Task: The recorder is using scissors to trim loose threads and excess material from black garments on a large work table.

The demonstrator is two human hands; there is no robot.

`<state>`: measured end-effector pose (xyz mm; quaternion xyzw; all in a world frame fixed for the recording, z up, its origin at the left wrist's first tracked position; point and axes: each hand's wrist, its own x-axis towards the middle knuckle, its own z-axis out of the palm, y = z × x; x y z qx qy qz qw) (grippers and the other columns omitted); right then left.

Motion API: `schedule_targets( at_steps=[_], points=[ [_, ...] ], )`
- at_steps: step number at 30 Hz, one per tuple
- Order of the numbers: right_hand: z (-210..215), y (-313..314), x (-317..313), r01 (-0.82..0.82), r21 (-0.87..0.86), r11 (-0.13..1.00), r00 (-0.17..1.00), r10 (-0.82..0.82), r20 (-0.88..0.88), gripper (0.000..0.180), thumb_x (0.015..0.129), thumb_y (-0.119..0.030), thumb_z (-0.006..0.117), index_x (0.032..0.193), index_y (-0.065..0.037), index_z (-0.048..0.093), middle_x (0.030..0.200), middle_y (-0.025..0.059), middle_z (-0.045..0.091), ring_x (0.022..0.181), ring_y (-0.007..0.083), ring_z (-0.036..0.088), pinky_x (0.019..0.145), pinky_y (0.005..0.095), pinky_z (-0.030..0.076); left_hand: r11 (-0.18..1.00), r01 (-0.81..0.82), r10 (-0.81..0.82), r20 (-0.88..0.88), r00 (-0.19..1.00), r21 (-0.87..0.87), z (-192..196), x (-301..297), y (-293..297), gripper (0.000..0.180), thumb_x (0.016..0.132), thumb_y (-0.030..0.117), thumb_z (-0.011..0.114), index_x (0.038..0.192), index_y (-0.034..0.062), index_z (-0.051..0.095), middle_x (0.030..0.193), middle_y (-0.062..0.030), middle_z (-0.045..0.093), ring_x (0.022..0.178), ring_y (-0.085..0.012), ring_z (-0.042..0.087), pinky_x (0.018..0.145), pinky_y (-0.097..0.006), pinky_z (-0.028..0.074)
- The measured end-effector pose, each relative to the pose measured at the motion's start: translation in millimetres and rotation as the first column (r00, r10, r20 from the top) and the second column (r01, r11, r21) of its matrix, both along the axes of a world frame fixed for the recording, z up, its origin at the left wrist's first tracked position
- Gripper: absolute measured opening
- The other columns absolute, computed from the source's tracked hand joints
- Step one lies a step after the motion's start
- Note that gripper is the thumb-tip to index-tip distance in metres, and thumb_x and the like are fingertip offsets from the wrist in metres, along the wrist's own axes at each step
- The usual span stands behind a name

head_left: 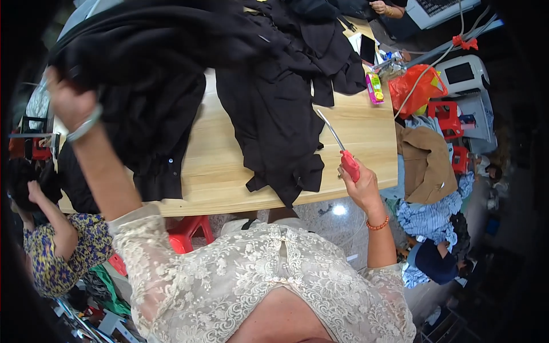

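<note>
My left hand (pixel 70 102), with a pale bangle at the wrist, is raised at the left and grips a bulky black garment (pixel 143 51) lifted over the wooden table (pixel 366 137). Its lower part hangs down to the table's near edge. My right hand (pixel 361 186) is closed around the red handle of a pair of scissors (pixel 342 150), blades pointing up and left toward another black garment (pixel 274 114) spread across the tabletop. The blade tips lie at that garment's right edge.
A small pink and yellow box (pixel 374 87), a phone (pixel 367 48) and an orange plastic bag (pixel 417 88) sit at the table's far right. Brown and blue clothes (pixel 429 171) are piled on the right. Another person in a patterned top (pixel 63 251) sits lower left. A red stool (pixel 189 231) stands under the table.
</note>
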<state>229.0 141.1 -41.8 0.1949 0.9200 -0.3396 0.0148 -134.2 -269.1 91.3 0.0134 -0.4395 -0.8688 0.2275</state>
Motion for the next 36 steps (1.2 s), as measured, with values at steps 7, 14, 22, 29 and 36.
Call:
schedule_targets(
  at_steps=[7, 14, 22, 29, 36],
  points=[
    [-22.7, -13.0, -7.6, 0.004, 0.073, 0.997, 0.997, -0.010, 0.080, 0.023, 0.089, -0.026, 0.064, 0.100, -0.007, 0.059, 0.076, 0.0204, 0.064, 0.074, 0.0419, 0.063, 0.067, 0.0480, 0.049, 0.702, -0.217, 0.470, 0.213, 0.857, -0.678, -140.5, 10.1, -122.4, 0.045, 0.094, 0.023, 0.063, 0.128, -0.0017, 0.047, 0.106, -0.0042, 0.058, 0.092, -0.0139, 0.054, 0.086, -0.029, 0.044],
    [-34.1, -6.9, -5.8, -0.071, 0.111, 0.991, 0.985, 0.052, 0.165, 0.024, 0.090, -0.027, 0.063, 0.098, -0.006, 0.058, 0.075, 0.0212, 0.063, 0.074, 0.0434, 0.062, 0.066, 0.0486, 0.049, 0.416, 0.794, -0.417, 0.683, 0.600, -0.444, -292.7, 253.0, 77.0, 0.044, 0.082, 0.020, 0.077, 0.117, 0.0016, 0.060, 0.100, -0.0061, 0.063, 0.089, -0.0130, 0.059, 0.079, -0.027, 0.051],
    [-34.5, 7.7, 33.5, -0.129, 0.056, 0.990, 0.967, 0.113, 0.229, 0.022, 0.089, -0.023, 0.064, 0.098, -0.004, 0.058, 0.078, 0.0212, 0.063, 0.076, 0.0427, 0.062, 0.067, 0.0469, 0.049, 0.602, 0.771, -0.348, 0.801, 0.488, -0.208, -310.4, 316.3, 176.5, 0.060, 0.071, 0.020, 0.086, 0.110, -0.0048, 0.048, 0.097, -0.0105, 0.060, 0.088, -0.0137, 0.058, 0.076, -0.028, 0.051],
    [-36.6, 14.5, 73.6, -0.146, -0.042, 0.988, 0.950, 0.152, 0.274, 0.019, 0.089, -0.022, 0.064, 0.098, -0.005, 0.059, 0.078, 0.0212, 0.063, 0.077, 0.0422, 0.062, 0.068, 0.0461, 0.048, 0.735, 0.668, -0.440, 0.831, 0.341, 0.115, -312.4, 340.9, 203.2, 0.051, 0.075, 0.009, 0.081, 0.116, -0.0039, 0.053, 0.110, -0.0090, 0.064, 0.100, -0.0148, 0.060, 0.091, -0.027, 0.047],
    [-26.2, 22.9, 87.9, -0.324, -0.068, 0.944, 0.895, 0.329, 0.301, 0.018, 0.087, -0.022, 0.064, 0.092, -0.006, 0.058, 0.074, 0.0191, 0.063, 0.071, 0.0404, 0.062, 0.064, 0.0467, 0.048, 0.797, 0.583, -0.527, 0.650, 0.547, 0.155, -295.3, 350.4, 213.8, 0.039, 0.080, 0.000, 0.073, 0.116, 0.0000, 0.059, 0.113, -0.0064, 0.065, 0.100, -0.0137, 0.061, 0.093, -0.028, 0.046]
  ],
)
